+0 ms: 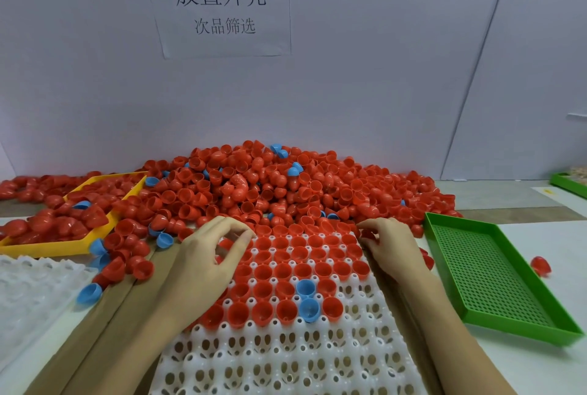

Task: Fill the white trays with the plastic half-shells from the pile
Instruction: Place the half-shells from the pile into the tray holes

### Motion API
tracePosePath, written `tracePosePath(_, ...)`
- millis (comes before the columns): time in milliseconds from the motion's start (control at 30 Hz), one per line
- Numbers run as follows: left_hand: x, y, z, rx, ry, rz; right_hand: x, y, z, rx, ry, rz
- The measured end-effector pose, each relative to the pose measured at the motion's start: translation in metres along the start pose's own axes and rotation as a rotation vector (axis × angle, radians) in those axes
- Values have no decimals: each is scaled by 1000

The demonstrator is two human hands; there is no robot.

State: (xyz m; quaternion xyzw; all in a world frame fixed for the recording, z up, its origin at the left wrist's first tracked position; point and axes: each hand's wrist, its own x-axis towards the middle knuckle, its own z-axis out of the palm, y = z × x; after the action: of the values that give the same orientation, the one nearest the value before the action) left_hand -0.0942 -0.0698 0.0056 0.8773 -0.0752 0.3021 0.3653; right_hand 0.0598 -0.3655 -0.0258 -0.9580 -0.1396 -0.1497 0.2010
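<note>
Red half-shells (286, 263) fill the white tray's (286, 359) far rows (two are blue). Left hand (206, 259) is curled and grasps nothing I can see; right hand (389, 247) pinches a red shell (367, 233)

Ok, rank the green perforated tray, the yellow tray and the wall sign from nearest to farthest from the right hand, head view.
From the right hand:
1. Green perforated tray, just to its right.
2. Yellow tray, far left, past the left hand.
3. Wall sign, up on the back wall.
</note>
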Motion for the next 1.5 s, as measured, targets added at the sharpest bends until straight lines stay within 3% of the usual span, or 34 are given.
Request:
tracePosePath(100,1,-3,-2,-18,-2,-13,2,3,1,27,133,4)
tracePosePath(233,1,-5,-3,-14,4,-18,2,1,-3,240,253,-7)
tracePosePath(433,-2,-4,3,15,-29,21,-2,-15,-10,437,297,-23)
tracePosePath(667,-6,4,11,-66,-143,91,-13,-54,-26,892,66,-34)
tracePosePath(833,-9,13,15,-183,-331,145,-24,-76,-34,975,-172,-104)
tracePosePath(967,-14,19,23,-252,-440,145,-29,-85,-35,976,-252,-143)
tracePosePath(1133,-14,18,25,-271,-298,43,-32,-87,-35,949,-288,-155)
tracePosePath(1267,-12,17,23,-337,-274,-15,-32,-88,-35,963,-289,-143)
tracePosePath(1500,-14,25,23,-415,-147,24,-31,-87,-39,1050,-302,-244)
